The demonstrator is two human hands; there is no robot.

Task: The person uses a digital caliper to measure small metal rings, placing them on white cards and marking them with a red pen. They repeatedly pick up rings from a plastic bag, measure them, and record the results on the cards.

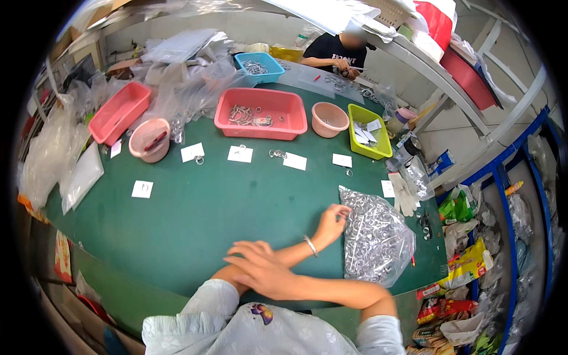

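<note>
At lower right of frame, a clear plastic bag [378, 238] packed w/ small silver metal pieces [365, 222] lay on the green table [195, 234]. Its left edge ran approx. straight, up-down in frame; opp. side bulged out in a curve. Long axis judged approx. vertical in frame, w/ a slight lean to lower right (lens bends edges toward the rim, so treat as approx.).

Nearer by far was the left hand [332, 225], at the bag's upper left edge. Bag lay immed. right of it, most of the load below fingertip level in frame; so the reach from this hand ran sideways, across the long axis rather than along it. Fingers were bent, tips at the film; whether they pinched it or merely touched: cannot tell.

Right hand [263, 269] was at lower ctr., well apart from the bag, crossed over the left forearm [289, 255], below the silver bracelet [310, 245]. Its fingers were spread, pointing left, i.e. away from the bag; nothing obs. in them. Slight blur; contact w/ the forearm not confirmed.

Adj. items: pale glove [403, 194] and white card [387, 189] near the bag's upper right; yellow-green basket [368, 149] well above it in frame, toward upper right.
</note>
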